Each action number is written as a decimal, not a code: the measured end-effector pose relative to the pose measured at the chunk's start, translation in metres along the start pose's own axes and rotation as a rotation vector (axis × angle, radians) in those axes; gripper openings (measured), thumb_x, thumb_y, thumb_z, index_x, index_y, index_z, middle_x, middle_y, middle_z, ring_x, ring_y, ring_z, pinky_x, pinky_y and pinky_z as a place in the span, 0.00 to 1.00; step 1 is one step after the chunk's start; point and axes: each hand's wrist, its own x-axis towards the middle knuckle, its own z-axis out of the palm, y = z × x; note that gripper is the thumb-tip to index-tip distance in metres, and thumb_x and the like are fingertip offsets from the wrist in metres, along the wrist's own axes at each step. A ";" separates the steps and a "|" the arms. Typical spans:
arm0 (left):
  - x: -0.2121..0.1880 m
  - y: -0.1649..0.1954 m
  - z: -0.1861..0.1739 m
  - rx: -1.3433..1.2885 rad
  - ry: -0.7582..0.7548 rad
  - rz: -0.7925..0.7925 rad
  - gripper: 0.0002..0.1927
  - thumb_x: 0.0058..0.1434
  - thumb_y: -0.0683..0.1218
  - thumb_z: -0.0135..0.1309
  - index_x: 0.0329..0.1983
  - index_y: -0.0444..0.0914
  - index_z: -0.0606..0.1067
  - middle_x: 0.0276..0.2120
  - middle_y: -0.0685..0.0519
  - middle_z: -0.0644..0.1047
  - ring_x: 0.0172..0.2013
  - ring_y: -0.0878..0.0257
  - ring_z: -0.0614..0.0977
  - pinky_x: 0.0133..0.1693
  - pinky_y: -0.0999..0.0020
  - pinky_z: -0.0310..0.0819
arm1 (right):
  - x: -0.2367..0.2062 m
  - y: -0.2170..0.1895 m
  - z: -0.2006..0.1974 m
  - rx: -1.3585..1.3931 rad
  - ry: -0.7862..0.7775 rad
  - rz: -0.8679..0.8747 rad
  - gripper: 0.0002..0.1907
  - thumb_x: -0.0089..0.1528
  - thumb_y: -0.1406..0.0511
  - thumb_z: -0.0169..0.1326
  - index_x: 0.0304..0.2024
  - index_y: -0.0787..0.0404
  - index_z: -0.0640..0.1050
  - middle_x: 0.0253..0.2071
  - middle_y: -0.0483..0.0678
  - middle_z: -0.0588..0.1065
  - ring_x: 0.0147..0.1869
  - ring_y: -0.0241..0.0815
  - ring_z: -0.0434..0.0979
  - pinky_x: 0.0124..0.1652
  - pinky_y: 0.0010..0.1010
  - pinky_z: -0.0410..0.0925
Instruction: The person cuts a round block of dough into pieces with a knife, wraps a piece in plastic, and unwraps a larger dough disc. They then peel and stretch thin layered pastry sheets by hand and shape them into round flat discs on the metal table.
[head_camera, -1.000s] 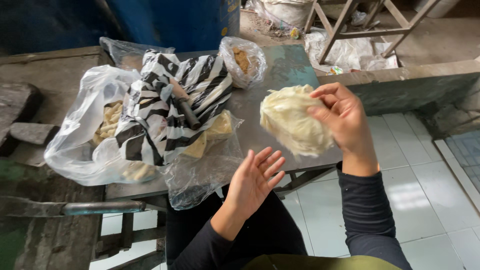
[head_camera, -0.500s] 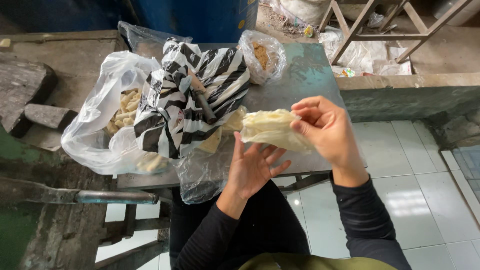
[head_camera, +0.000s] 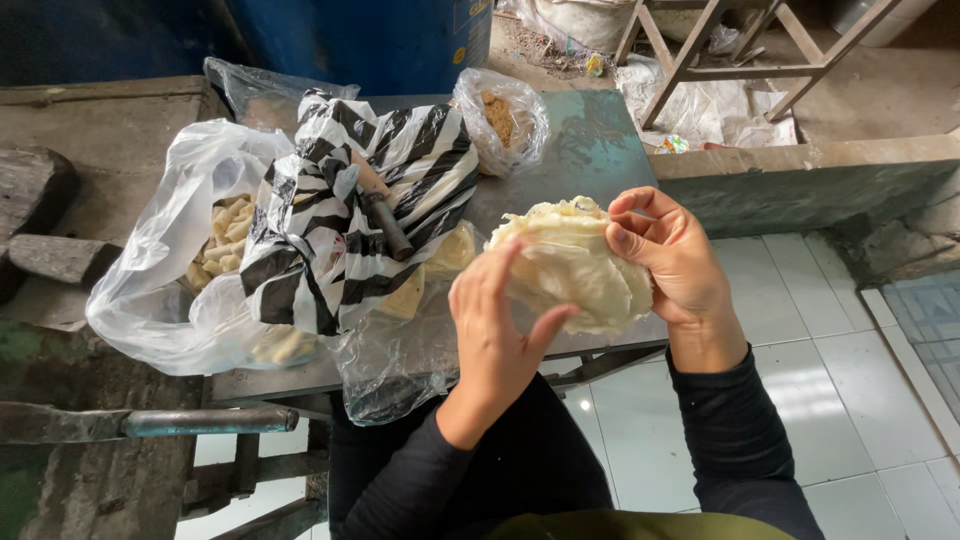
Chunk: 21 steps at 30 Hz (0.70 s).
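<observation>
A pale, thin, crumpled stack of dough sheets (head_camera: 575, 265) is held above the near edge of a small metal table (head_camera: 590, 150). My right hand (head_camera: 675, 265) pinches its right side with fingers and thumb. My left hand (head_camera: 495, 330) cups it from the left and below, fingers spread against it. Both sleeves are dark.
On the table lie a black-and-white striped plastic bag (head_camera: 350, 210) with a dark handle (head_camera: 385, 225) sticking out, a clear bag of pale pieces (head_camera: 215, 245), and a small clear bag of brown crumbs (head_camera: 500, 120). A blue barrel (head_camera: 370, 40) stands behind. White floor tiles (head_camera: 850, 400) lie right.
My left hand has risen from under the table edge and closed against the dough stack. My right hand has brought the stack lower and nearer to me.
</observation>
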 end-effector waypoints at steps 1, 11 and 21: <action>0.007 0.001 -0.001 0.057 -0.044 0.025 0.34 0.57 0.48 0.67 0.65 0.39 0.67 0.52 0.49 0.72 0.55 0.51 0.75 0.61 0.54 0.63 | -0.003 0.000 -0.001 0.020 -0.017 0.004 0.10 0.64 0.72 0.62 0.46 0.61 0.76 0.42 0.47 0.79 0.45 0.34 0.80 0.44 0.25 0.74; 0.018 -0.003 -0.018 -0.026 -0.291 0.236 0.16 0.56 0.41 0.64 0.44 0.48 0.74 0.48 0.60 0.81 0.61 0.57 0.77 0.69 0.45 0.54 | -0.018 -0.005 -0.012 0.074 0.010 0.010 0.10 0.64 0.70 0.63 0.45 0.61 0.76 0.42 0.43 0.78 0.44 0.32 0.79 0.44 0.24 0.74; -0.026 -0.006 -0.012 -0.388 0.011 -0.274 0.28 0.64 0.34 0.54 0.66 0.38 0.64 0.59 0.48 0.68 0.64 0.57 0.70 0.67 0.62 0.62 | -0.020 -0.011 -0.006 0.115 0.072 -0.095 0.08 0.65 0.72 0.61 0.45 0.61 0.76 0.41 0.46 0.79 0.44 0.33 0.80 0.44 0.24 0.74</action>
